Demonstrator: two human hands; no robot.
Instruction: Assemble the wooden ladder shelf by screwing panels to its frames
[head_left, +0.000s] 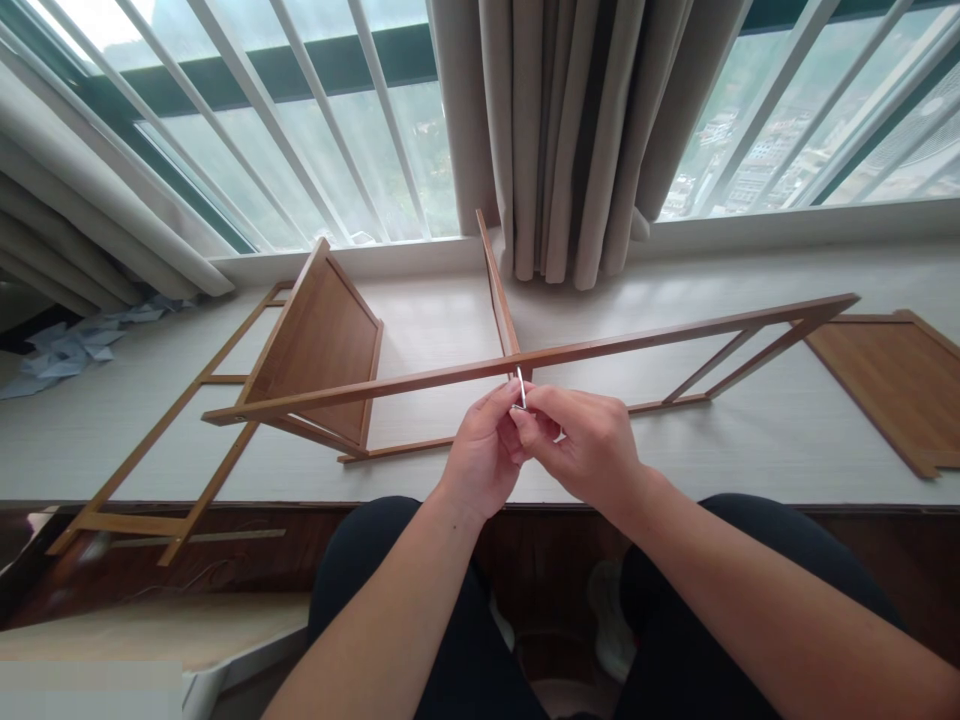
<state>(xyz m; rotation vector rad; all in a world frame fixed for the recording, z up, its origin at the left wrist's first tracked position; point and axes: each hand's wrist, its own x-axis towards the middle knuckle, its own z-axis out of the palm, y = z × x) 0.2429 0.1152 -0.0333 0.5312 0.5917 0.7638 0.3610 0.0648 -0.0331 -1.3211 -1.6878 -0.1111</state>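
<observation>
A: Starting at the far left, crumpled paper (64, 350) lies on the sill, and a ladder-like side frame (161, 455) hangs partly over the ledge edge.

B: Then the shelf panel (319, 345), standing tilted, fixed to the long rail (525, 358) that runs right across the white ledge (750, 440).

A: And mid-frame, the hands. The left hand (480, 460) has its fingers curled in, thumb and forefinger pinched on the lower end of a small metal hex key (520, 388).

B: The right hand (589, 450) meets it, fingertips closed round the same key from the other side. The key stands upright, just under the rail, where the middle upright board (496, 290) joins.

A: Risk here, I'd say: it's a thin key in a two-handed pinch. If it slips, it could drop between the knees to the floor.

B: And pressing on that rail could rock the half-joined frame; the panels look loosely propped.

A: Far right, a spare panel (892, 385) lies flat, well apart.
</observation>
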